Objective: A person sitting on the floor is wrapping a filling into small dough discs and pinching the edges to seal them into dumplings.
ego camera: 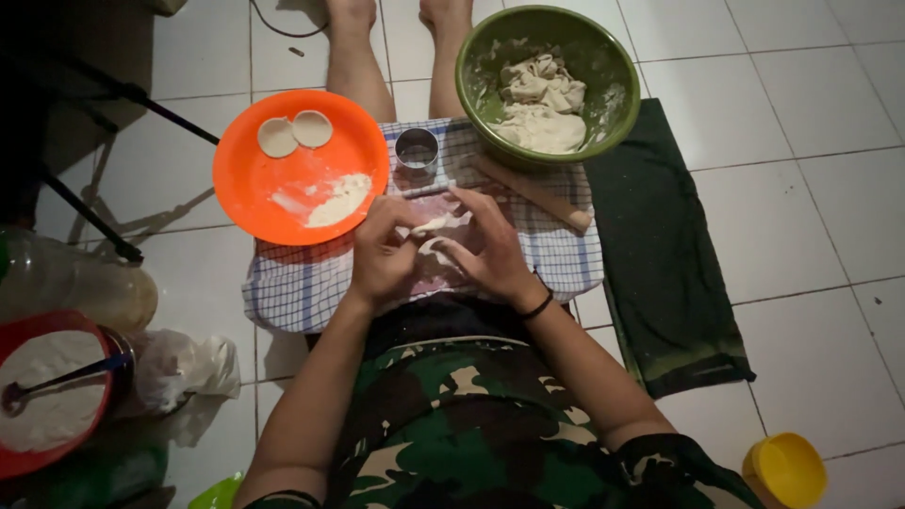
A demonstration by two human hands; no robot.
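Head view: we count one dough piece (436,226), long axis left to right, at centre on the checked cloth (302,287), pinched between left hand (382,253) and right hand (485,253). Two dough discs (294,132) and flour lie in one orange plate (300,168); one green bowl (603,66), far right, holds dough scraps.

- Far of hands: steel ring cutter (417,150), green bowl (545,80) w/ dough block the way.
- Rolling pin (531,191) lies just right-far of right hand (490,253).
- Left: orange plate (300,166) crowds cloth (300,283) edge.
- Right: dark green mat (660,254) flat, passable.
- Near left: red flour bowl (47,391), plastic bag (184,368) clutter floor.
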